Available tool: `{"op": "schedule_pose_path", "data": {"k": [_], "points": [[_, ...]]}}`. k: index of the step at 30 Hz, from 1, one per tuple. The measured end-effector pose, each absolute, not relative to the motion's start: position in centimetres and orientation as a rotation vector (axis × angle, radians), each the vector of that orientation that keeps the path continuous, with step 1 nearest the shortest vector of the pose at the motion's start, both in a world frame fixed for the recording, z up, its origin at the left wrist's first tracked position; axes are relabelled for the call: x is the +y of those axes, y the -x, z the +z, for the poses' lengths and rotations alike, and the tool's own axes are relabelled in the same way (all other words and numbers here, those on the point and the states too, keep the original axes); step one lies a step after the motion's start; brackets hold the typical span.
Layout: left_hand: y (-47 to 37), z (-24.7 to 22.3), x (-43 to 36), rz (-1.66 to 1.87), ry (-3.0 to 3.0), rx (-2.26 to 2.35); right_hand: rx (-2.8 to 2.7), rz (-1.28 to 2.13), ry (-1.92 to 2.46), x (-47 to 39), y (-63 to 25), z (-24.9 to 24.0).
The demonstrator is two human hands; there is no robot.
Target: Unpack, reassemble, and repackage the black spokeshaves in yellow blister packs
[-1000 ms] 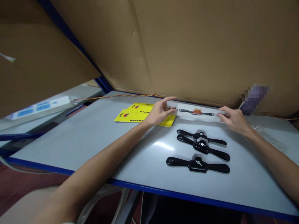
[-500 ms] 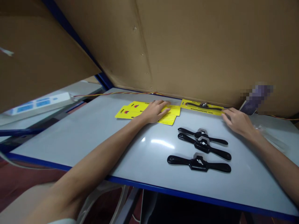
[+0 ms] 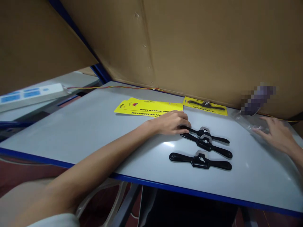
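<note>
My left hand (image 3: 174, 122) has its fingers curled on the left handle end of the rearmost black spokeshave (image 3: 219, 138). Two more spokeshaves, a middle one (image 3: 223, 152) and a front one (image 3: 182, 157), lie in front of it, each with a metal blade at its centre. Just behind my left wrist are overlapping yellow cards (image 3: 151, 106) printed "woodworking tool". A further yellow card (image 3: 214, 111) with a spokeshave on it rests against the back board. At the right, my right hand (image 3: 278, 134) is open, thumb and fingers apart, over clear plastic packaging (image 3: 251, 123).
A brown board (image 3: 201, 47) walls off the back of the grey table (image 3: 99, 126), with a twisted red-yellow wire (image 3: 125, 85) along its foot. A pixelated dark object (image 3: 259, 99) leans there. To the left, a white power strip (image 3: 35, 94) sits on another surface.
My left hand has moved from the yellow cards toward me and right, onto the rearmost spokeshave. My right hand has left the carded spokeshave and shifted right to the clear plastic.
</note>
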State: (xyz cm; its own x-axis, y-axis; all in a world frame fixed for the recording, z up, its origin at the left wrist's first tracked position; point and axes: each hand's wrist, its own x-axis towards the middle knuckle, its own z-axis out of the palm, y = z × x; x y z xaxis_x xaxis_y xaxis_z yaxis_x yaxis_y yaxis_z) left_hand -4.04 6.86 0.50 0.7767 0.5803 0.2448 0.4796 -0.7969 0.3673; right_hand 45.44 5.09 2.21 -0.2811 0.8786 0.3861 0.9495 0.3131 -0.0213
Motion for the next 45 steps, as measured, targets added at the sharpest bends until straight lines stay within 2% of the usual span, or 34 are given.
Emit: {"op": "schedule_pose_path", "data": {"k": [4, 8, 10, 14, 22, 26, 30, 37, 41, 43, 45], "points": [[4.0, 0.0, 7.2, 0.498, -2.653, 0.812, -2.235, -0.106, 1.695, 4.6, -45.9, 1.5], [4.0, -0.4, 7.7, 0.581, -2.619, 0.854, -2.051, -0.130, 1.768, 3.8, -43.8, 4.0], [4.0, -0.5, 7.8, 0.613, -2.612, 0.865, -2.020, -0.139, 1.694, 3.1, -41.7, 5.6], [4.0, -0.9, 8.0, 0.662, -2.584, 0.891, -2.273, 0.134, 1.460, 2.7, -36.3, 7.1], [4.7, -1.3, 8.4, 0.657, -2.603, 0.986, -2.380, 0.320, 1.092, 7.2, -28.6, 4.7], [4.7, -1.4, 8.5, 0.601, -2.669, 1.042, -2.374, 0.402, 1.155, 8.0, -26.0, 3.9], [4.3, -1.8, 8.4, 0.646, -2.676, 1.107, -2.386, 0.691, 1.207, 7.7, -24.3, 3.1], [3.7, -1.5, 7.5, 1.202, -2.661, 1.046, -2.184, 0.920, 1.240, 7.9, -25.0, 4.4], [3.0, -1.1, 6.9, 1.588, -2.666, 0.969, -2.329, 1.001, 1.193, 7.7, -25.7, 5.8], [2.6, -0.8, 6.7, 1.702, -2.601, 1.016, -2.450, 0.906, 1.193, 7.3, -25.6, 5.6], [2.2, -0.7, 6.5, 1.754, -2.516, 1.085, -2.503, 0.664, 1.228, 7.0, -25.1, 4.9]]}}
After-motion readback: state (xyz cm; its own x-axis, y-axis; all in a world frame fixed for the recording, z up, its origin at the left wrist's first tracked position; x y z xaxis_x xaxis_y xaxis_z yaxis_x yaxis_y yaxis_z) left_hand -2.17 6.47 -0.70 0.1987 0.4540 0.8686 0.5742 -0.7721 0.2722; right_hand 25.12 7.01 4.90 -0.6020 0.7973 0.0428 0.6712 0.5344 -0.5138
